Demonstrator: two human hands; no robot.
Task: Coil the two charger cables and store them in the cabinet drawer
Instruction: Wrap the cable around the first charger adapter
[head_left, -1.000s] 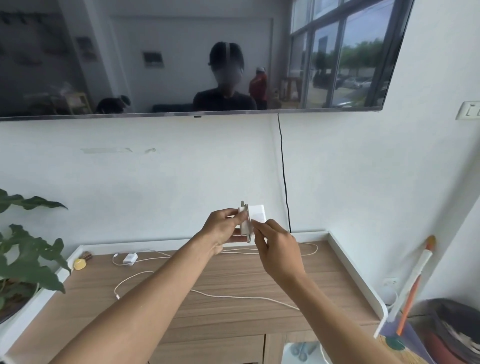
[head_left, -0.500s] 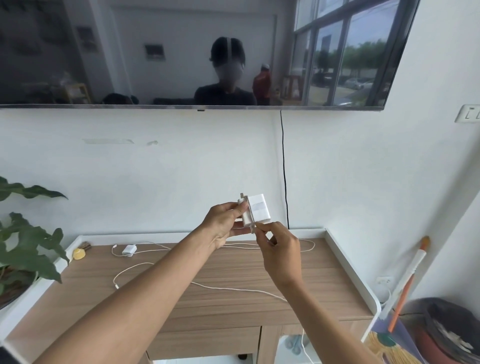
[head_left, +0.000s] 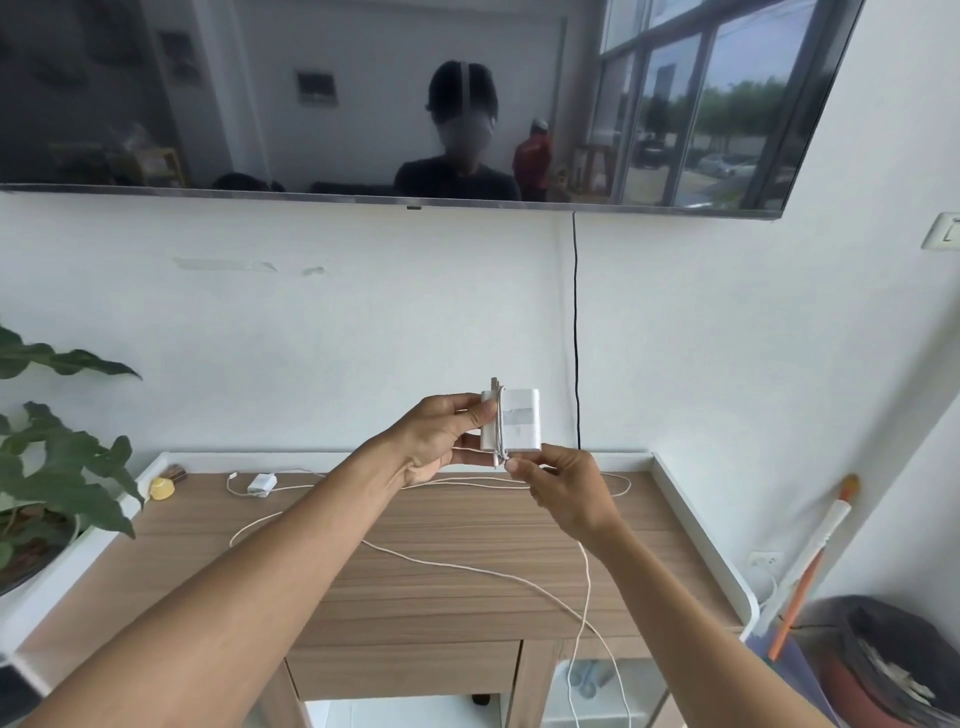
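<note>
Above the wooden cabinet top (head_left: 441, 608), mid-frame, the left hand (head_left: 441, 441) grips the rigid charger brick (head_left: 522, 415); the right hand (head_left: 566, 493) pinches its seemingly limp, light cable (head_left: 586, 569) near the wrap.

The wooden cabinet top (head_left: 415, 608) has a raised white rim (head_left: 696, 519) along its back and sides. At 10 o'clock lies 1 small white charger (head_left: 261, 483), with its thin cord (head_left: 296, 471) running beside it. In the far 10 o'clock corner sits a small yellow object (head_left: 161, 488), with a brown one (head_left: 175, 473) just beside it. 1 long white cable (head_left: 441, 560) snakes from 9 o'clock across the middle and drops over the front edge at 4 o'clock. A further loop of white cable (head_left: 626, 486) lies at 1 o'clock.
</note>
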